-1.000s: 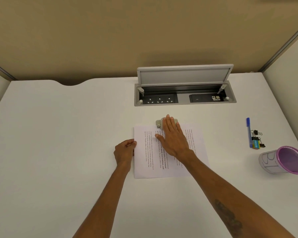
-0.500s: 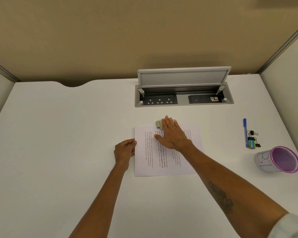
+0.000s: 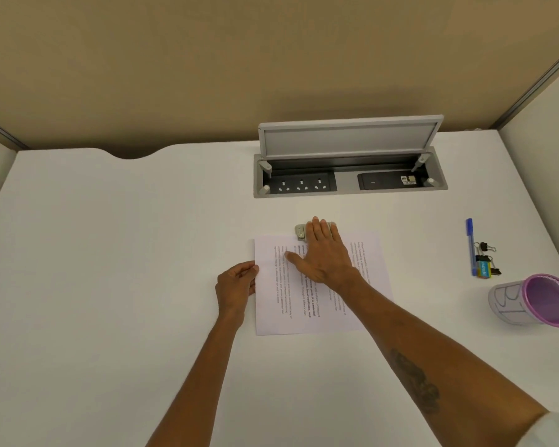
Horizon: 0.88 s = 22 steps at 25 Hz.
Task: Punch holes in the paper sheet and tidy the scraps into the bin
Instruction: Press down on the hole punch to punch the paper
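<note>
A printed paper sheet (image 3: 307, 314) lies flat in the middle of the white desk (image 3: 110, 253). A small metal hole punch (image 3: 301, 232) sits over the sheet's far edge. My right hand (image 3: 323, 253) lies flat on the punch with fingers stretched out, covering most of it. My left hand (image 3: 238, 282) rests at the sheet's left edge, fingers curled, its fingertips on the paper's margin. A purple-rimmed mesh cup (image 3: 536, 301), the bin, lies on its side at the right edge of the desk.
An open power-socket box (image 3: 349, 182) with its raised grey lid is set into the desk behind the punch. A blue pen (image 3: 470, 246), black binder clips (image 3: 484, 246) and a small coloured pack (image 3: 483, 269) lie at the right. Partition walls surround the desk.
My right hand has stayed flat on the punch and my left hand at the paper's edge. The view shifted slightly; nothing else has moved.
</note>
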### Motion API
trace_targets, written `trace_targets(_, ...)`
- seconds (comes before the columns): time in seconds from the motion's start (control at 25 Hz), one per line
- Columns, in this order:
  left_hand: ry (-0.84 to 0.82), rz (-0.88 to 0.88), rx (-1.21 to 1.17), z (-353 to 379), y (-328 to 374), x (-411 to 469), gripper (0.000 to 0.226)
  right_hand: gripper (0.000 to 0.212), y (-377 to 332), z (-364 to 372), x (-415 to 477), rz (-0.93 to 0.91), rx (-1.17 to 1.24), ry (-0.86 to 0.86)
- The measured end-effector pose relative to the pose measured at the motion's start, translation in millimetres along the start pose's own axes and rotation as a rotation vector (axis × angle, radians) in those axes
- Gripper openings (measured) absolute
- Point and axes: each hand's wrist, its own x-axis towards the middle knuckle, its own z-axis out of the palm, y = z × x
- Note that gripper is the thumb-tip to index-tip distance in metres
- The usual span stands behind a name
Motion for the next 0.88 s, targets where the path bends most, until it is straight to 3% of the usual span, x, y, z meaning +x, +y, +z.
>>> trace_targets(0.48, 0.028, 0.017, 0.136, 7.1, 10.6, -16.3, 0.006, 0.092, 2.7, -1.2, -19.9, -0.023, 0.012, 0.041)
trace_targets(0.68, -0.007, 0.037, 0.127, 2.5, 8.5, -17.5, 0.012, 0.086, 3.8, -3.5, -22.1, -0.059, 0.150, 0.042)
trace_targets(0.88, 0.026, 0.081, 0.169, -3.8, 2.7, -24.0, 0.013, 0.088, 12.3, -0.9, -26.3, -0.085, 0.094, 0.024)
